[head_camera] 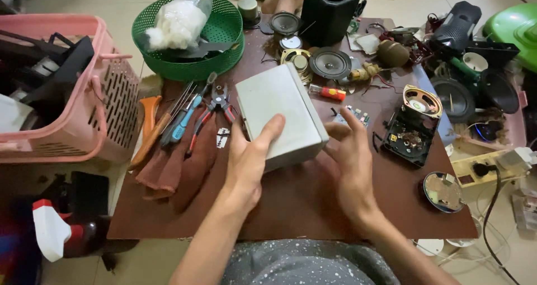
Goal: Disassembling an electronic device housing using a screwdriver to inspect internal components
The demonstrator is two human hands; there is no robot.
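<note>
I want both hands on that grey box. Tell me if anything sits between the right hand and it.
Nothing visible does. The left hand already rests on the grey box; the right hand is open beside its right edge.

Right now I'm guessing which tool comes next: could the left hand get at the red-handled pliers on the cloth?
Probably yes. The left hand rests on the grey box, and the red-handled pliers lie just to its left on the brown cloth, uncovered, with nothing between them. It would have to let go of the box first.
</note>
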